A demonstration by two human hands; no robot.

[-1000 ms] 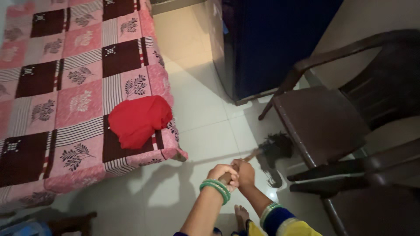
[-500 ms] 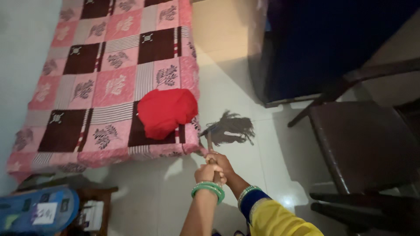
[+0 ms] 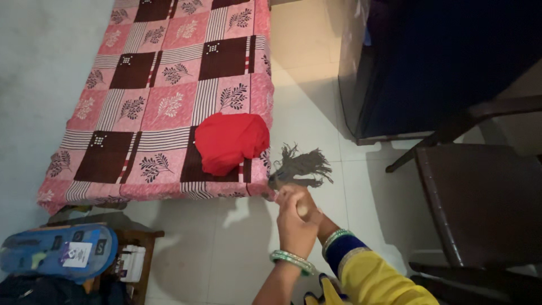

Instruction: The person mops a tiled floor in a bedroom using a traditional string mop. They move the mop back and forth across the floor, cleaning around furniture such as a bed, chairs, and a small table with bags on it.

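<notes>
Both my hands grip the wooden handle of a mop. My left hand (image 3: 294,229), with green bangles at the wrist, is wrapped around the handle closest to me. My right hand (image 3: 309,204), in a yellow and blue sleeve, holds the handle just beyond it. The mop's dark stringy head (image 3: 299,165) lies on the pale tiled floor beside the bed's corner. A red cloth bundle (image 3: 231,141) rests on the bed's near right corner, left of the mop head.
A bed with a pink and brown patterned cover (image 3: 164,96) fills the upper left. A dark blue cabinet (image 3: 429,62) stands at the upper right, a brown chair (image 3: 480,197) at the right. A small wooden stool (image 3: 135,251) with a blue object (image 3: 56,251) sits lower left.
The mop head swept from under the chair leftward across the floor to the bed's corner. My hands drew the handle closer and more upright; my view shifted left.
</notes>
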